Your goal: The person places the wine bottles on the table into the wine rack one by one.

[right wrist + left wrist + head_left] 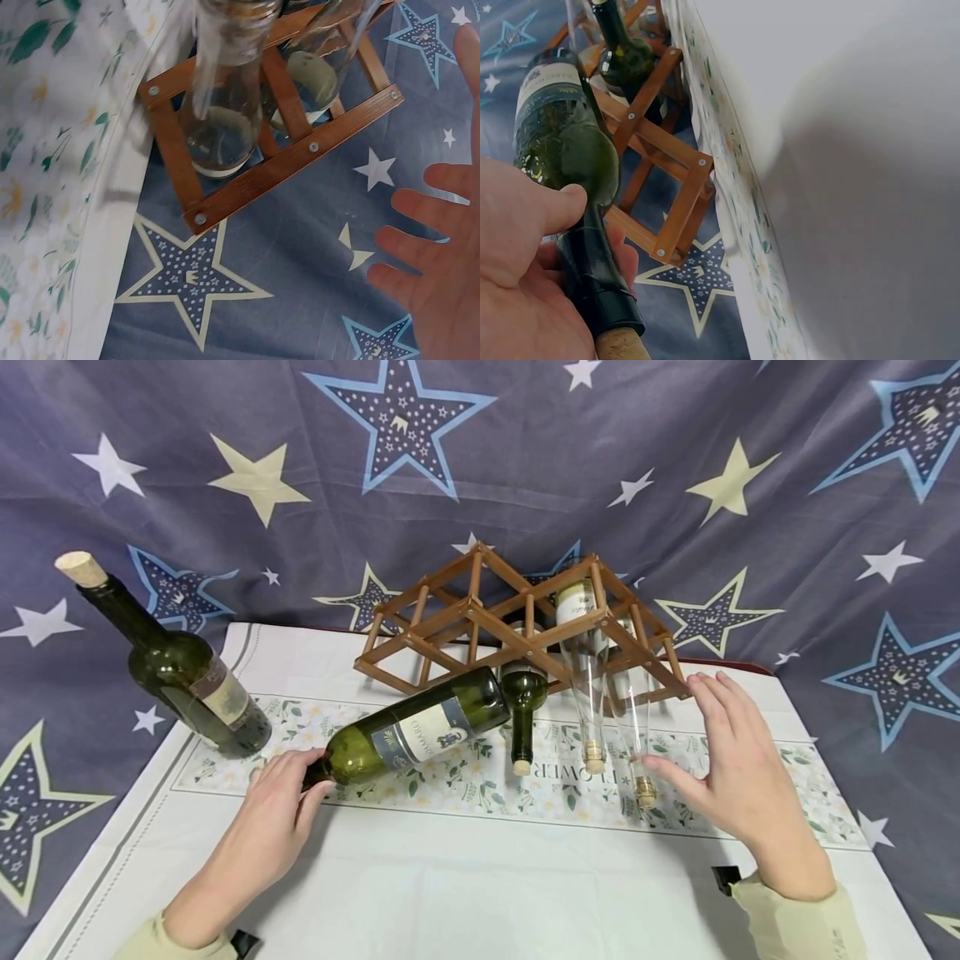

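My left hand (pixel 281 806) grips a green wine bottle (pixel 420 731) by its dark neck, its base tilted up toward the wooden wine rack (pixel 468 610). In the left wrist view, thumb and fingers wrap that neck, and a cork (pixel 622 345) shows at its end. Three bottles lie in the rack with necks toward me: a small green bottle (pixel 522 689), a clear bottle (pixel 585 668) and another clear bottle (pixel 636 702). Beside the rack's right end is my right hand (pixel 742 768), fingers spread and holding nothing; the right wrist view shows its fingers apart from the rack.
A tall corked green bottle (pixel 198 681) stands upright at the table's left. Under the things runs a floral table runner (pixel 465 785) on a white tablecloth (pixel 480 877). A star-patterned curtain (pixel 525 460) hangs close behind the rack.
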Action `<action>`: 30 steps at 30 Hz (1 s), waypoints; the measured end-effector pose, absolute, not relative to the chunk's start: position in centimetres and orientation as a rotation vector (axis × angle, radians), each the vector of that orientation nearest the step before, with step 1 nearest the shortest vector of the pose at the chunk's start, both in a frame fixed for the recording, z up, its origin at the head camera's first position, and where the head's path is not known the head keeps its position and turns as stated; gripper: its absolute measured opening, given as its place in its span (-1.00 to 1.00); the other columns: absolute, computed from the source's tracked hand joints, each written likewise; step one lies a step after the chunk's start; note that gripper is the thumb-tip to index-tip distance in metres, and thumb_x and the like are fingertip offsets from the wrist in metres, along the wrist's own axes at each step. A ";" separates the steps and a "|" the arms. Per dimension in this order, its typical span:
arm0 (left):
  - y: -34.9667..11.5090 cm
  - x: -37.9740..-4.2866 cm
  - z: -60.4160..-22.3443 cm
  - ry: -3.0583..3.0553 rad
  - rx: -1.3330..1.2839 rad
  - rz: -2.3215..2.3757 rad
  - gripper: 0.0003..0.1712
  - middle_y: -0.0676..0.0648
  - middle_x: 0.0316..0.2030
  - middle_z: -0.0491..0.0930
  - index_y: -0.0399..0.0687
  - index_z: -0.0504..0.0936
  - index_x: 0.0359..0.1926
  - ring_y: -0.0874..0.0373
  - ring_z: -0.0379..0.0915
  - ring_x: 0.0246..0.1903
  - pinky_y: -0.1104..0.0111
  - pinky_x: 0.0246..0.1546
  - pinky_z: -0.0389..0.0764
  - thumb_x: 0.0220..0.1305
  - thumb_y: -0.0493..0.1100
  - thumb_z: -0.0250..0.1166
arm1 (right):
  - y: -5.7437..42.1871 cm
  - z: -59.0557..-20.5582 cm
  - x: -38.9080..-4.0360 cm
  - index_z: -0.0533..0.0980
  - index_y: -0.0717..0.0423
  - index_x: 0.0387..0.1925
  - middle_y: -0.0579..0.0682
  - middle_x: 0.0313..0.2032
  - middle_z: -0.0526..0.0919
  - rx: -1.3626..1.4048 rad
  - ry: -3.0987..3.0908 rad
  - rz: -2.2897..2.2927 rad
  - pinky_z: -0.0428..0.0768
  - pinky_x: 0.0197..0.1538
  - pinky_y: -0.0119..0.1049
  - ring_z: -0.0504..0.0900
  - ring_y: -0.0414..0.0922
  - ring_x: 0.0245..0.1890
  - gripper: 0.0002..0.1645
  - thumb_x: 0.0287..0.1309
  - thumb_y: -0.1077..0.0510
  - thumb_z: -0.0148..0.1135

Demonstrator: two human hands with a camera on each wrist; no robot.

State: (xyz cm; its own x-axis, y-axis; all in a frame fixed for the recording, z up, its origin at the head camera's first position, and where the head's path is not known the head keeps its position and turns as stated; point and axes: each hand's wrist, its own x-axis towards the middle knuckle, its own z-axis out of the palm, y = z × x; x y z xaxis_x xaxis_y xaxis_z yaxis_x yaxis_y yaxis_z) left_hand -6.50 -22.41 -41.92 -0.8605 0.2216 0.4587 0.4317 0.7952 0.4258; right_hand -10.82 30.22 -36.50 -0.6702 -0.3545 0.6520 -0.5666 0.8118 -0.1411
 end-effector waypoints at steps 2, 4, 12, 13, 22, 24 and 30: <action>-22.6 -6.4 -42.0 -2.612 -0.473 -0.755 -0.52 -0.35 0.05 0.63 -0.48 0.52 0.24 -0.32 0.49 0.14 -0.20 0.21 0.37 0.36 -0.37 0.40 | 30.5 -36.8 -10.8 0.24 0.29 0.59 0.37 0.44 0.39 0.665 -2.370 0.441 0.13 0.59 0.12 0.27 0.35 0.49 0.31 0.26 -0.66 0.11; -22.8 -6.2 -42.1 -2.628 -0.451 -0.760 -0.51 -0.36 0.06 0.63 -0.48 0.51 0.24 -0.34 0.48 0.16 -0.22 0.23 0.36 0.38 -0.36 0.40 | 30.7 -37.0 -10.8 0.25 0.29 0.58 0.37 0.44 0.39 0.652 -2.371 0.439 0.12 0.59 0.14 0.26 0.36 0.49 0.32 0.25 -0.67 0.10; -23.4 -5.9 -42.5 -2.680 -0.379 -0.770 -0.51 -0.43 0.08 0.62 -0.50 0.50 0.26 -0.40 0.46 0.17 -0.23 0.17 0.36 0.41 -0.34 0.38 | 31.6 -37.7 -10.5 0.22 0.22 0.61 0.36 0.48 0.33 0.598 -2.457 0.403 0.02 0.61 0.20 0.18 0.37 0.54 0.32 0.25 -0.70 0.03; -23.5 -5.8 -42.5 -2.686 -0.374 -0.772 -0.51 -0.43 0.08 0.62 -0.50 0.50 0.27 -0.41 0.46 0.17 -0.24 0.18 0.36 0.42 -0.34 0.38 | 31.7 -37.8 -10.5 0.22 0.21 0.61 0.36 0.49 0.32 0.590 -2.471 0.400 -0.01 0.61 0.21 0.16 0.37 0.55 0.32 0.24 -0.71 0.02; -24.1 -5.4 -42.8 -2.735 -0.312 -0.791 -0.53 -0.49 0.10 0.61 -0.51 0.51 0.26 -0.46 0.48 0.17 -0.31 0.18 0.38 0.45 -0.31 0.36 | 32.7 -38.9 -10.2 0.26 0.17 0.60 0.34 0.51 0.30 0.554 -2.542 0.377 -0.03 0.58 0.33 0.13 0.35 0.57 0.33 0.21 -0.75 -0.01; -24.2 -5.4 -42.9 -2.750 -0.289 -0.793 -0.53 -0.50 0.10 0.60 -0.52 0.51 0.26 -0.48 0.48 0.17 -0.32 0.20 0.39 0.46 -0.31 0.35 | 32.9 -39.0 -10.1 0.25 0.16 0.60 0.34 0.51 0.30 0.552 -2.560 0.365 -0.03 0.58 0.33 0.12 0.34 0.57 0.31 0.22 -0.73 0.03; -24.5 -5.0 -42.8 -2.853 -0.196 -0.822 -0.52 -0.54 0.14 0.57 -0.53 0.48 0.28 -0.53 0.48 0.16 -0.32 0.17 0.46 0.53 -0.25 0.31 | 33.2 -39.5 -9.8 0.23 0.15 0.62 0.33 0.52 0.28 0.542 -2.592 0.353 -0.03 0.59 0.31 0.10 0.32 0.59 0.28 0.20 -0.64 0.19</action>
State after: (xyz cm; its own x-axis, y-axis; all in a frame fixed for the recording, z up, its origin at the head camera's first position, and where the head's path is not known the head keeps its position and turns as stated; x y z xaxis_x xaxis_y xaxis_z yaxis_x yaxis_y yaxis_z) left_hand -5.04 -24.51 -42.81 -0.9776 0.0797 0.1947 0.1711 0.8399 0.5150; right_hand -9.77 33.22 -39.50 -0.8136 -0.3126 0.4903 -0.4324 0.8890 -0.1507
